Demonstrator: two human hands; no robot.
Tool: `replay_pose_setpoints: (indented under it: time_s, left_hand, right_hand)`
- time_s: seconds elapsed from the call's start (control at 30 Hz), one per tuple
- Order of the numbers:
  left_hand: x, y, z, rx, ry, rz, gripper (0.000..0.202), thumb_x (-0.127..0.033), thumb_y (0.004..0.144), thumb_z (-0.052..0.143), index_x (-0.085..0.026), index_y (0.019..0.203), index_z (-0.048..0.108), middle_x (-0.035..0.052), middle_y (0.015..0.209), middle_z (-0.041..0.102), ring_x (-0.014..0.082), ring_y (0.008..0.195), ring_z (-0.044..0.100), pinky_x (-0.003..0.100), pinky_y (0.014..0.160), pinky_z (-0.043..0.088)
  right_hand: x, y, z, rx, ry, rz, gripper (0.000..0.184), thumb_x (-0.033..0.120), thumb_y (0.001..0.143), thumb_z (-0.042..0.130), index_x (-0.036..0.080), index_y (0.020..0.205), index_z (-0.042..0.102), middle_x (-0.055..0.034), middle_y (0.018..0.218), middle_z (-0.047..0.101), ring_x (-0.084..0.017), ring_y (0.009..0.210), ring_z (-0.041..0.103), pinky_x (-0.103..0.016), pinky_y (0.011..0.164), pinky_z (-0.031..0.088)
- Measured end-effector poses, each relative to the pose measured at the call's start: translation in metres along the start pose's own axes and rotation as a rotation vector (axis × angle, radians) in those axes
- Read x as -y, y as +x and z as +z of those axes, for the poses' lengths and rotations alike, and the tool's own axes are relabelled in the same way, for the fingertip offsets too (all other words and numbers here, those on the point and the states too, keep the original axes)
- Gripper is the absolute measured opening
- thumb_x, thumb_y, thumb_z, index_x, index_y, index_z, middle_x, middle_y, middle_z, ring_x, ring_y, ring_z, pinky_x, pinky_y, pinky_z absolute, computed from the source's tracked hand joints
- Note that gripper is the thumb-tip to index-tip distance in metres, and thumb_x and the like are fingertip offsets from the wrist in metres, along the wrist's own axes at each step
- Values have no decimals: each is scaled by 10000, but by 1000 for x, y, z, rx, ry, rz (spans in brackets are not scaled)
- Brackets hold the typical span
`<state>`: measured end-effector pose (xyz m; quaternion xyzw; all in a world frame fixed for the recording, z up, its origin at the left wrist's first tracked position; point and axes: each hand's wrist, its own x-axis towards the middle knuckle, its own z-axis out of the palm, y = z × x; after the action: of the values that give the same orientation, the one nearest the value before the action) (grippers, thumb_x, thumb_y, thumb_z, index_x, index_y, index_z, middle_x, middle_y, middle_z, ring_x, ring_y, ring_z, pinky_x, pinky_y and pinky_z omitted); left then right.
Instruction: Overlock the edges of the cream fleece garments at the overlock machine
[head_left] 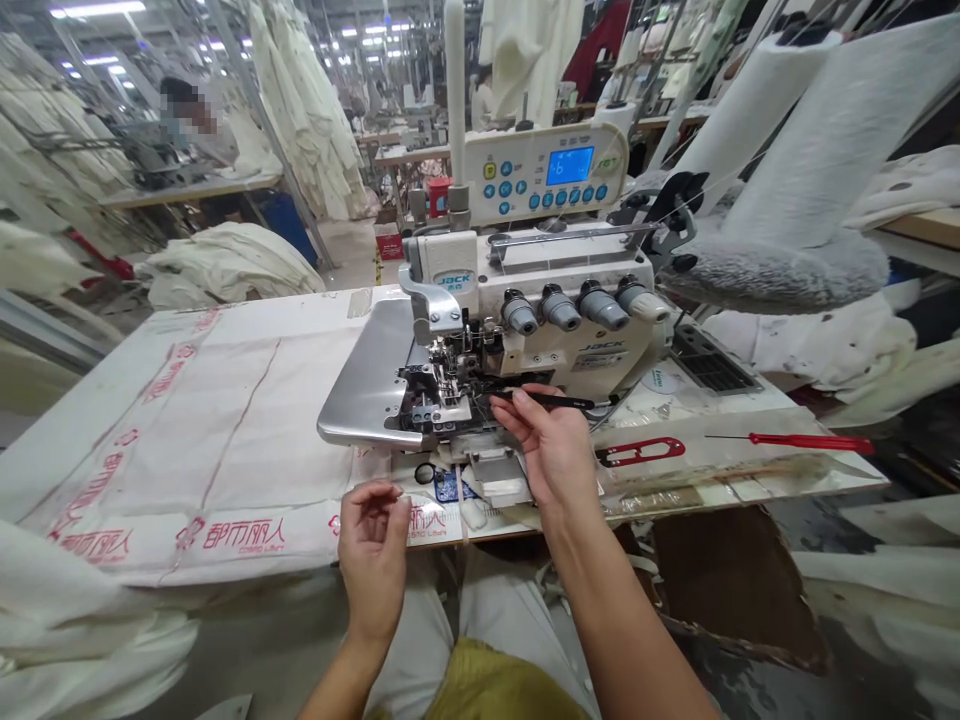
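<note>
A white overlock sewing machine point(525, 262) stands in the middle, its front cover swung aside so that the loopers and metal parts point(442, 385) below the presser foot show. My right hand point(553, 450) is closed round black tweezers point(568, 401), whose tips point left into the looper area. Lower left of it, my left hand point(373, 550) hovers at the table's front edge with fingers curled and thumb close to the index finger. Whether a thread is pinched there is too small to see.
Red thread snips point(641, 452) and a red screwdriver point(814, 441) lie right of the machine. Large white thread cones point(757, 110) stand behind it at the right. A lit control panel point(544, 178) tops the machine. White fabric point(232, 262) is heaped at the left; another person sits beyond.
</note>
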<state>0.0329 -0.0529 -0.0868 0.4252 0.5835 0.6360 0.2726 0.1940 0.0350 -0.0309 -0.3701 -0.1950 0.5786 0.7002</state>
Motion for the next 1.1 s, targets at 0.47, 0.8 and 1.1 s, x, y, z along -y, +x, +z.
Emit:
replay_pose_setpoints:
  time_s: [0.47, 0.8, 1.1]
  left_hand:
    - [9, 0, 5, 47, 98, 10, 228, -342, 767, 657, -178, 878, 546, 29, 846, 573, 126, 719, 571, 219, 648, 486]
    - [9, 1, 5, 51, 83, 28, 209, -326, 767, 655, -178, 863, 543, 25, 833, 571, 123, 714, 571, 213, 637, 487]
    - [10, 0, 3, 69, 123, 33, 210, -337, 779, 649, -181, 872, 543, 26, 839, 571, 123, 719, 571, 214, 658, 492]
  right_hand:
    - [-1, 5, 5, -27, -11, 9, 366, 229, 509, 823, 130, 773, 589, 8, 630, 671, -163, 637, 693, -209, 590, 579]
    - [-3, 5, 6, -52, -23, -25, 337, 213, 532, 797, 137, 768, 568, 2, 644, 673, -171, 647, 695, -223, 600, 577]
    - [-5, -1, 8, -32, -68, -130, 251, 208, 616, 767, 148, 767, 576, 18, 665, 680, -158, 689, 701, -229, 646, 588]
